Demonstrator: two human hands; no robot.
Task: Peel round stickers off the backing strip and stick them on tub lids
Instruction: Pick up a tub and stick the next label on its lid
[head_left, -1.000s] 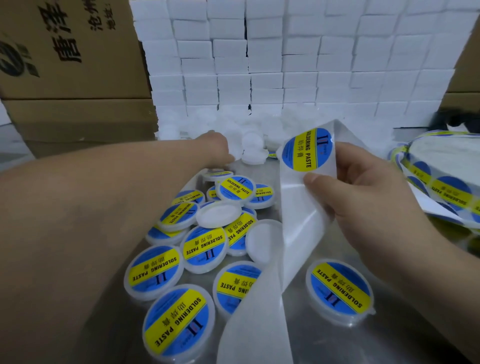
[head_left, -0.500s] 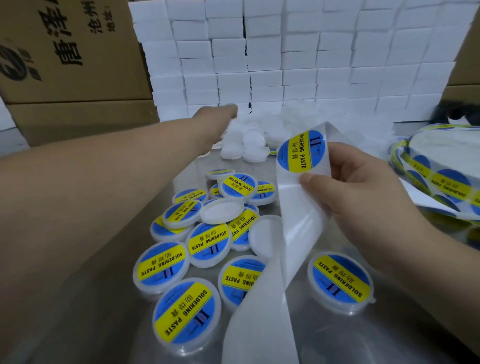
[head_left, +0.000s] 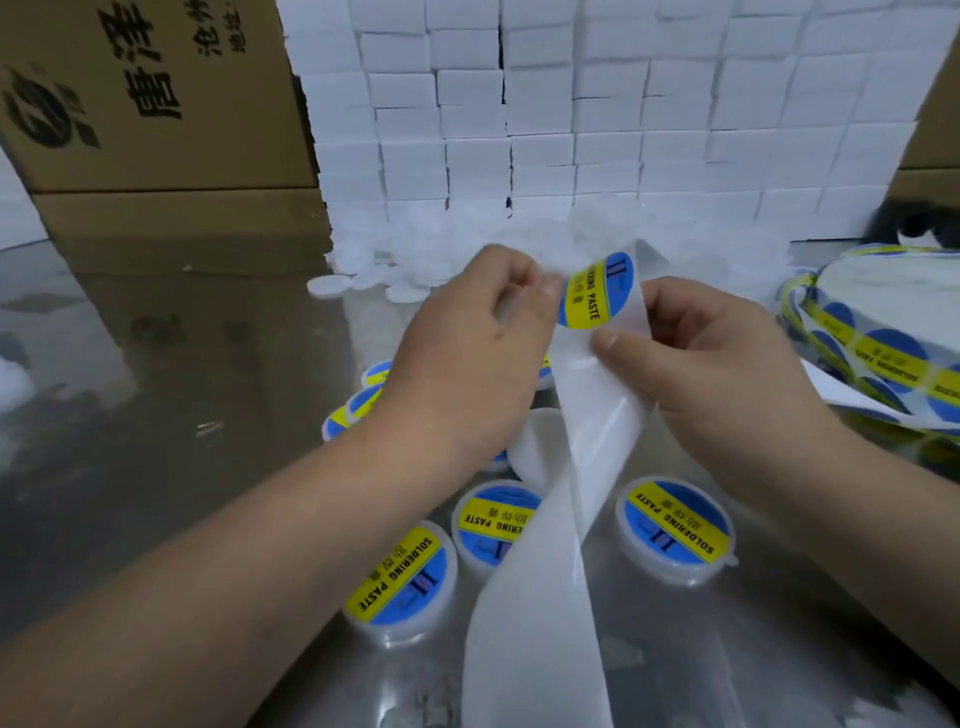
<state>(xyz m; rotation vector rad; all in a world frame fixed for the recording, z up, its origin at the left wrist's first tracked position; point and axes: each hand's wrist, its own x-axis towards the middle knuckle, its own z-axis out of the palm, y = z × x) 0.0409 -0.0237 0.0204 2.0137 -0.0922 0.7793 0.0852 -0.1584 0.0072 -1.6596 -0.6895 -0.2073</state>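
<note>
A round blue and yellow "Soldering Paste" sticker sits at the top bend of the white backing strip. My right hand pinches the strip just below the sticker. My left hand is curled beside the sticker's left edge and seems to grip a small white tub, mostly hidden by its fingers. Labelled tubs lie on the metal table below my hands. One plain white lid shows behind the strip.
A roll of stickers lies at the right. A heap of plain white tubs lies at the foot of a wall of white boxes. Cardboard boxes stand at the back left.
My left hand has come back from the heap of white tubs to the sticker's left edge. My right hand still holds the strip in about the same place.
</note>
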